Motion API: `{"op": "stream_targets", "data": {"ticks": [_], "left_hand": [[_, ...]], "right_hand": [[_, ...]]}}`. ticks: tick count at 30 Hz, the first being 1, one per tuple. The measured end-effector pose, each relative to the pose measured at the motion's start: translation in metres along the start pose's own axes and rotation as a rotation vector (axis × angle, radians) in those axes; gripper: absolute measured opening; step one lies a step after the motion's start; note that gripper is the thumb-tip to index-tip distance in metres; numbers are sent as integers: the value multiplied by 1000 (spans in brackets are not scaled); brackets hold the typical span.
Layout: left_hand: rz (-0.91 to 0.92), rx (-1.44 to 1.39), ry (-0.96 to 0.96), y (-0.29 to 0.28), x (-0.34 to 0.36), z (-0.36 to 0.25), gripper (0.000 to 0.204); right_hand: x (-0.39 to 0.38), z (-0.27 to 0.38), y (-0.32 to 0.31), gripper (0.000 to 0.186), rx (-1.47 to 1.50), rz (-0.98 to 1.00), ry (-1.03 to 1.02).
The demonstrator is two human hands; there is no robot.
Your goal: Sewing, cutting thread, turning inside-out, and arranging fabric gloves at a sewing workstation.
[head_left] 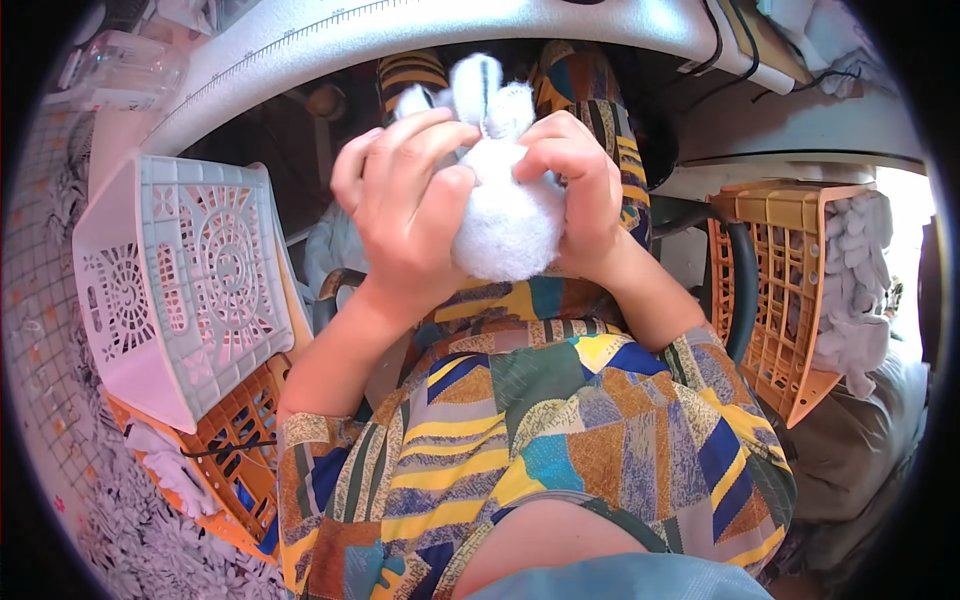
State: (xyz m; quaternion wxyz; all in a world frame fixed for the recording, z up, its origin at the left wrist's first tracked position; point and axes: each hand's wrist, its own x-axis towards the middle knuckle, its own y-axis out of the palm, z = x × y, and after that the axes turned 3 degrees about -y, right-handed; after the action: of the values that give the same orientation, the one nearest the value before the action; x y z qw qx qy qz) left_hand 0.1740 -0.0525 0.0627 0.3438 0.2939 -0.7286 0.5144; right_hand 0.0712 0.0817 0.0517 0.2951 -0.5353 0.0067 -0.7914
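Note:
A small white plush toy [508, 225] is held up in front of me between both hands, above my lap. Its lower part is round and fluffy. From its top rise ear-like pieces [477, 88], one with a dark line down it. My left hand [410, 190] is closed around its left side, thumb and fingers against the fabric near the narrow part. On the other side, my right hand [575, 185] grips it with thumb and bent forefinger. Some of the right fingers are hidden behind the toy.
A white work table edge [420, 25] with ruler marks curves across the far side. A white plastic basket [215, 270] stands over an orange crate [240, 425] at left. At right, another orange crate [775, 300] holds pale plush pieces [855, 270]. Pale scraps [150, 540] cover the lower left.

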Motion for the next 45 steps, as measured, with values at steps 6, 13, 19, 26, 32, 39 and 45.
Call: {"op": "stream_targets", "data": {"ticks": [6, 13, 19, 26, 32, 39, 45], "left_hand": [[135, -176, -164, 0, -4, -16, 32], [49, -171, -80, 7, -12, -35, 16], [79, 17, -114, 0, -2, 9, 30], [381, -414, -668, 8, -4, 35, 31], [493, -495, -787, 13, -16, 39, 11], [309, -13, -380, 5, -4, -3, 28], [316, 67, -161, 8, -9, -26, 28]], "right_hand": [[10, -14, 5, 31, -72, 0, -49], [22, -15, 15, 48, -134, -255, 235], [20, -4, -2, 60, 154, -15, 438], [2, 2, 15, 106, 1247, 208, 932], [-2, -7, 13, 104, 1414, 137, 1017], [-6, -30, 9, 47, 625, -126, 999], [-4, -25, 14, 29, -351, -105, 365]]}}
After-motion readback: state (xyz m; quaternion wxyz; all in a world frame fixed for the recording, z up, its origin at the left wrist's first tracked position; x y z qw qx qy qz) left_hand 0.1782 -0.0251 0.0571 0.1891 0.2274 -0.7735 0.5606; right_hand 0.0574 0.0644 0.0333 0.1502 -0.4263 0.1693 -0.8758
